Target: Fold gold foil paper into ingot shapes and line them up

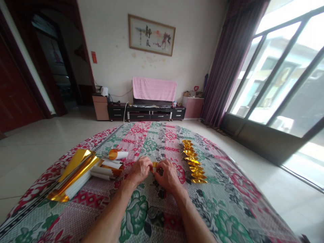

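My left hand [140, 169] and my right hand [167, 172] meet over the middle of the patterned tablecloth [157, 202]. Between their pinched fingers is a small piece of gold foil paper [154, 165], mostly hidden by the fingers. To the right, a row of folded gold paper ingots [194, 162] runs away from me across the cloth. On the left lies a stack of gold foil sheets [78, 172], curled up at one side. Between that stack and my left hand are several loose curled sheets [108, 167], white on one face and gold on the other.
The cloth covers a round table. Beyond it, a low black cabinet [152, 114] stands against the wall, with a pink cloth [154, 88] draped over something on top. A purple curtain [225, 64] and large window panes [280, 77] are at right, a red door [17, 81] at left.
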A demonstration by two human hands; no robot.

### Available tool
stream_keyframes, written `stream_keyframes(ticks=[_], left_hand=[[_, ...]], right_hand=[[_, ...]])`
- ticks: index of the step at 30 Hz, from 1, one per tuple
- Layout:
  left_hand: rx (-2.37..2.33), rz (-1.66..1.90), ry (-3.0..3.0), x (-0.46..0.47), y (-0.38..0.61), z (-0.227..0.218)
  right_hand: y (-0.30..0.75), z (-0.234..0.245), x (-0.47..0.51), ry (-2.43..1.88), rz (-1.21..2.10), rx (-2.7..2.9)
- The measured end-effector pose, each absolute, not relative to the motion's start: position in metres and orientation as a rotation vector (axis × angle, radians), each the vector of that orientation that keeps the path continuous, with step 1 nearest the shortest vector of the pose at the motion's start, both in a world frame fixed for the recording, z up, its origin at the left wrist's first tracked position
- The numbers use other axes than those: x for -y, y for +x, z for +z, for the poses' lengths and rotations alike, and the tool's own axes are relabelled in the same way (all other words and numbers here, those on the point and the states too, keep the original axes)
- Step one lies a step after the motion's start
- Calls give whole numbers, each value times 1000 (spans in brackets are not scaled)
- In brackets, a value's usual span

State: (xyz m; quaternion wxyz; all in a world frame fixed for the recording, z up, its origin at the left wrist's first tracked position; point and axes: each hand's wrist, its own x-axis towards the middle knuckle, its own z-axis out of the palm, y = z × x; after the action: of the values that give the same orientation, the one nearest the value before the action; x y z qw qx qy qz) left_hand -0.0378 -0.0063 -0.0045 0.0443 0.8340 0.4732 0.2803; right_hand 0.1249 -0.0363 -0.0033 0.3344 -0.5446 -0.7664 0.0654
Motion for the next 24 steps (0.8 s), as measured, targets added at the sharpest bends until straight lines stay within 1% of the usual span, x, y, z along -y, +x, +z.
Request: stream_keyframes(ticks=[5, 14, 24], left_hand=[[-1406, 879, 2585, 6, -36, -7], [-1406, 925, 2507, 6, -36, -8], [-1194, 871, 2475, 7, -45, -2]], right_hand=[[129, -8, 30, -1370, 192, 2022], [125, -10, 28, -1479, 184, 1911], [136, -7, 27, -1253, 266, 2086]])
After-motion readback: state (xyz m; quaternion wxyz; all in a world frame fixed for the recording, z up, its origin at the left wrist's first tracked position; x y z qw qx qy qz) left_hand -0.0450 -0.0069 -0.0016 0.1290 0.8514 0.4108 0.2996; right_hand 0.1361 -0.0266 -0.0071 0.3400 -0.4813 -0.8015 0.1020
